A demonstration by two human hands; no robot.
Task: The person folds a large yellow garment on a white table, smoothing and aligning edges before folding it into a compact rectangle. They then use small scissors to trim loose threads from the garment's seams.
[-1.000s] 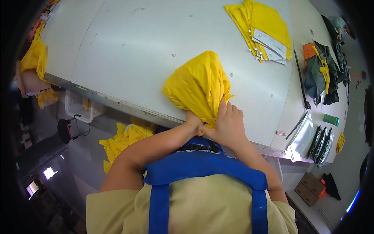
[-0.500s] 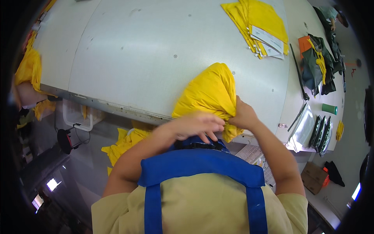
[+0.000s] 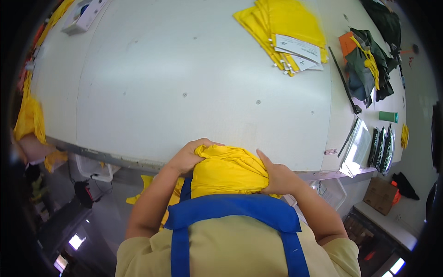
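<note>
cloth bundle [image 3: 228, 173]: yellow | apron [image 3: 230, 210]: blue | shirt [image 3: 235, 254]: beige | tabletop [image 3: 152, 92]: pale grey

- a plain shirt [image 3: 230, 249] in pale khaki-yellow, softly creased
- short, loose sleeves [image 3: 134, 251] of the same cloth, wide at the hem
- a bright blue apron bib [image 3: 235, 209], a broad curved band across the chest
- two flat blue straps [image 3: 180, 251], the right one bearing a small pale mark
- bare forearms [image 3: 316, 210]
- left hand [image 3: 187, 158] and right hand [image 3: 280, 179], both bare

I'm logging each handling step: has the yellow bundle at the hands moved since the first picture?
Yes, nearer: the yellow bundle lay mostly beyond the table's near edge and now overlaps it in the view.
</note>
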